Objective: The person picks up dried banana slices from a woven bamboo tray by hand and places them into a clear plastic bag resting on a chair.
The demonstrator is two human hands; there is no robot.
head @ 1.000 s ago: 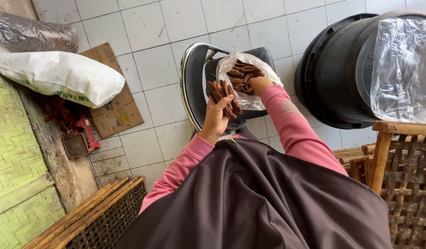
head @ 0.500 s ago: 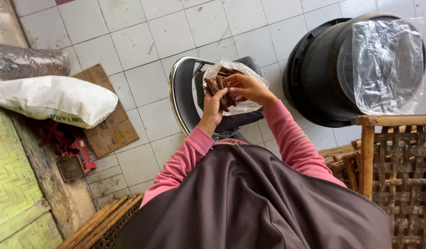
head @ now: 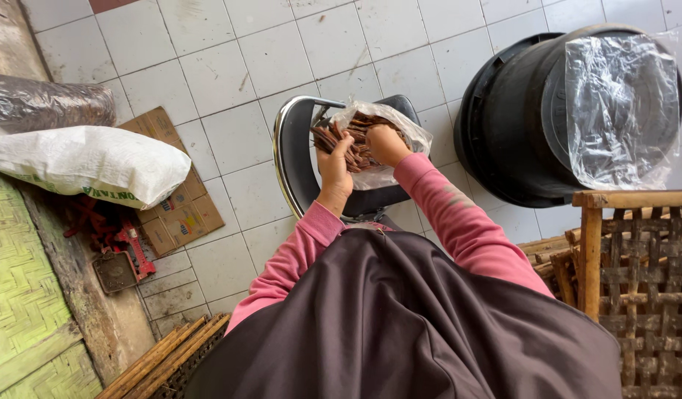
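both hands (head: 359, 151) clutch brown sticks (head: 348, 137) in a plastic bag (head: 400, 133) above a black chair (head: 296, 159) on white tiles (head: 230, 66).

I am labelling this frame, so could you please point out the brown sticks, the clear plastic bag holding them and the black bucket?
brown sticks (head: 333, 138), head view, on the bundle's left end.
clear plastic bag (head: 417, 136), head view, on its right side.
black bucket (head: 514, 125), head view, on its dark side wall.

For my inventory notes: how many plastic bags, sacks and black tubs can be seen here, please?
Clear plastic bags: 2, one with brown sticks at the hands, one on the tub
White sacks: 1
Black tubs: 1
Total: 4
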